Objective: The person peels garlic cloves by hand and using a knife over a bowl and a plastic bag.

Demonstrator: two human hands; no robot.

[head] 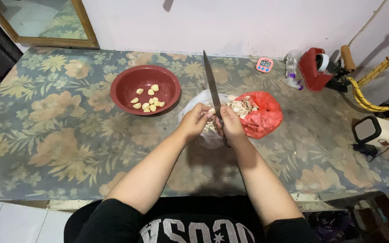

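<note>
I hold the long knife [211, 85] in my right hand [231, 126] with the blade pointing up and away from me, so the sharp part stays off my fingers, and my left hand [196, 121] pinches a small garlic clove right next to the blade. My hands sit over the open plastic bags [262, 118] in the middle of the flowery table [59, 135] so the dry skins drop in there. The red bowl [127, 85] is just to the left, near enough to reach, with the peeled cloves [148, 101] inside.
</note>
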